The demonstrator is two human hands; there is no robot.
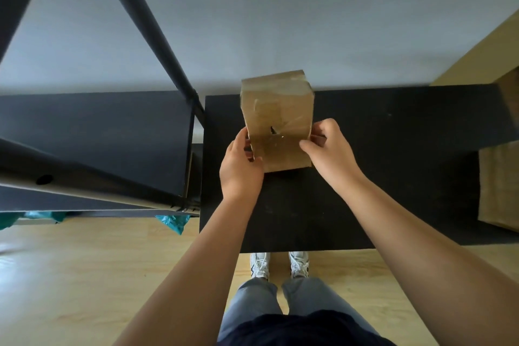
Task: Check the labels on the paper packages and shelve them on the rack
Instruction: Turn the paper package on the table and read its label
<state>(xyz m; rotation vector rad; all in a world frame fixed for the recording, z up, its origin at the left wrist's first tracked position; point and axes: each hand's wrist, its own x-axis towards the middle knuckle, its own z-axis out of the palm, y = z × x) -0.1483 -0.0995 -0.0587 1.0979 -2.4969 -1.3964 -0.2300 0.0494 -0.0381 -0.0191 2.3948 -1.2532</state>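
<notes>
A brown paper package (276, 118), taped over and with a small tear near its middle, is held above the black table (393, 149). My left hand (241, 168) grips its left lower edge. On the right lower edge sits my right hand (328, 152), thumb on the front face. No label is visible on the face turned toward me. The black rack (98, 135) stands to the left, its shelf level with the table top.
Another brown package (500, 185) lies at the table's right edge, partly cut off by the frame. Teal plastic (172, 222) shows under the rack's shelf. Black rack posts (146, 22) slant across the upper left. Wooden floor and my feet are below.
</notes>
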